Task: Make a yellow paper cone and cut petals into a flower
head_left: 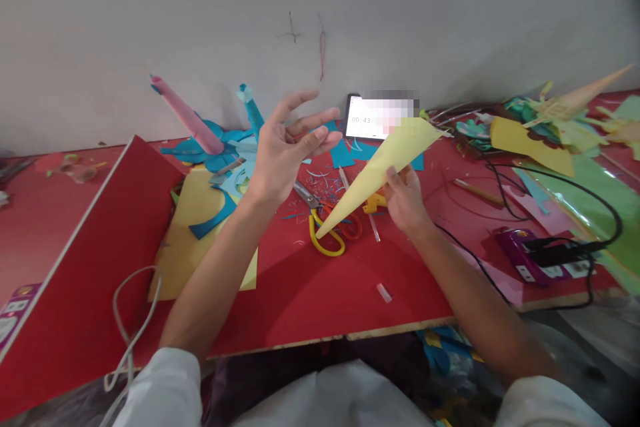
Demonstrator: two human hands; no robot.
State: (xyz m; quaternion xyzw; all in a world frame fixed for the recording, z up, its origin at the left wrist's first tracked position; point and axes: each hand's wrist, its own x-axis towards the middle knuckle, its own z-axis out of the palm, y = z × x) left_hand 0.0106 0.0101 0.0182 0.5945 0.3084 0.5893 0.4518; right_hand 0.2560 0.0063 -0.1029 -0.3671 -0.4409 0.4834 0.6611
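Nearest the lens: white shirt front [350,393], bottom edge. Behind everything, grey-white wall [200,13]; below it, red tabletop [320,313]. Standing on edge at left, red panel [85,247]. Beside that, flat tan paper sheet [200,280].

Holding pale yellow paper cone [375,167] in right hand [404,197]: narrow grip, thumb and fingers pinched on right flank, roughly mid-length. Held over tabletop, ahead of torso. Long axis slanted: wide mouth up-right, away from body; tip down-left, toward body, crossing one loop of yellow-and-orange-handled scissors [327,253]. Can't tell if touching. Left hand [283,153] up-left of cone, apart from it, fingers spread and half curled, nothing in grasp. So: cone extending left from right-hand pinch, right hand nearer.

Containers: under table edge, apparently clear plastic bag [457,367] with blue and yellow scraps in it. At right, purple printed carton [515,250], black adapter [555,252] on top; can't see inside.

Smaller: pink paper tube [187,117] tilted at back left; smartphone [367,121] at wall, showing timer. Smallest: yellow glue gun [374,203] just beside right hand, glue stick piece [384,292] near front edge.
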